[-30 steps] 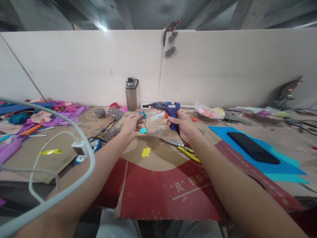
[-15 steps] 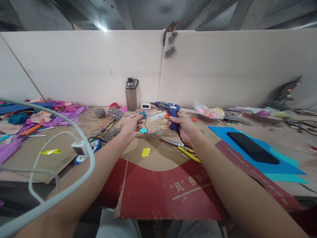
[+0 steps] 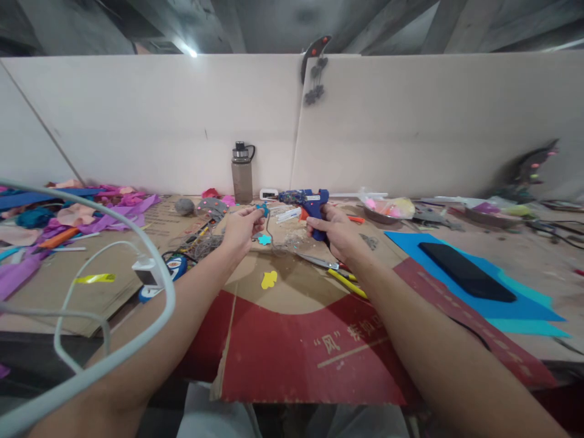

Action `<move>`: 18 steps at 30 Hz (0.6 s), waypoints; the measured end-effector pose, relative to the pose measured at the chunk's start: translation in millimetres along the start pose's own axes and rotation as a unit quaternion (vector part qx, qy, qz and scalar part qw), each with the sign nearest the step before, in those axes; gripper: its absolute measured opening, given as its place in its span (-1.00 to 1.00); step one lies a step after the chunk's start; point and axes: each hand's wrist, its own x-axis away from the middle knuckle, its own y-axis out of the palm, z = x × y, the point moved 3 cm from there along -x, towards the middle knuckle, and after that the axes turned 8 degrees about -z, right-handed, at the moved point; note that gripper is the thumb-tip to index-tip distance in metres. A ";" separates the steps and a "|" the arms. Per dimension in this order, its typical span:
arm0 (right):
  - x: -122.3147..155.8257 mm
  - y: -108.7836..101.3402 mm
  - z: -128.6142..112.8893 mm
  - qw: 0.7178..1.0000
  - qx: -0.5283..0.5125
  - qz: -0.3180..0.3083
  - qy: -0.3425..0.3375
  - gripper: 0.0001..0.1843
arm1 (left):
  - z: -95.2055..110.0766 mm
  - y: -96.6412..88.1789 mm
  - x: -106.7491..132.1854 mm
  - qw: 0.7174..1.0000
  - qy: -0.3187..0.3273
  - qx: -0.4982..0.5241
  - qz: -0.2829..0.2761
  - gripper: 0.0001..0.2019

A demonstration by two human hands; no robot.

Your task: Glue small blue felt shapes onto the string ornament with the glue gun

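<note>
My right hand (image 3: pixel 335 228) is wrapped round the handle of a blue glue gun (image 3: pixel 314 201), its nozzle pointing left. Pinched in the fingers of my left hand (image 3: pixel 244 228) is a small dark teal cut-out flower (image 3: pixel 262 208). The nozzle is close to this flower, slightly above and right of it; whether they touch I cannot tell. A thin grey cord hangs by the flower. Below it lies a light turquoise flower cut-out (image 3: pixel 264 239). Closer to me, a yellow cut-out (image 3: pixel 269 280) rests on the cardboard (image 3: pixel 255 298).
Scissors (image 3: pixel 319 261) and yellow-handled pliers (image 3: pixel 347 283) lie beneath my right hand. A bottle (image 3: pixel 241 173) stands by the partition. On the right, a black phone (image 3: pixel 465 271) rests on blue sheets (image 3: pixel 410 243). A white cable (image 3: pixel 168 304) loops across the left foreground; coloured scraps (image 3: pixel 73 216) lie beyond.
My right hand has tilted the glue gun and shifted its nozzle left and a little down, closer to the flower. My left hand has barely moved.
</note>
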 end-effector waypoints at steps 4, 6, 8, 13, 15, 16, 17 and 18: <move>-0.2 0.4 -0.2 0.999 0.036 0.004 -0.010 -0.72 | -0.3 -1.2 -0.2 1.000 -0.001 -0.013 0.008 -0.78; -0.7 0.3 -0.1 0.998 0.064 0.006 -0.015 -0.73 | -0.3 -1.9 -0.5 1.000 0.002 -0.018 0.013 -0.77; -1.1 0.1 -0.2 0.995 0.096 0.008 -0.020 -0.72 | -0.2 -2.6 -0.8 1.000 0.004 -0.023 0.019 -0.77; 1.2 1.9 -3.5 0.987 0.160 0.012 -0.028 -0.66 | 0.2 -3.9 -1.2 0.999 0.013 -0.033 0.021 -0.78; 2.9 3.4 -5.6 0.984 0.174 0.012 -0.031 -0.66 | 0.4 -3.8 -1.0 0.999 0.019 -0.038 0.016 -0.79; 3.6 4.2 -6.5 0.983 0.178 0.011 -0.032 -0.66 | 0.5 -3.4 -0.9 0.999 0.021 -0.041 0.013 -0.80; 4.1 5.0 -7.3 0.983 0.181 0.010 -0.034 -0.65 | 0.7 -2.9 -0.7 0.999 0.022 -0.043 0.009 -0.81; 4.5 5.7 -7.9 0.983 0.181 0.009 -0.037 -0.64 | 0.9 -2.1 -0.4 0.999 0.023 -0.045 0.006 -0.82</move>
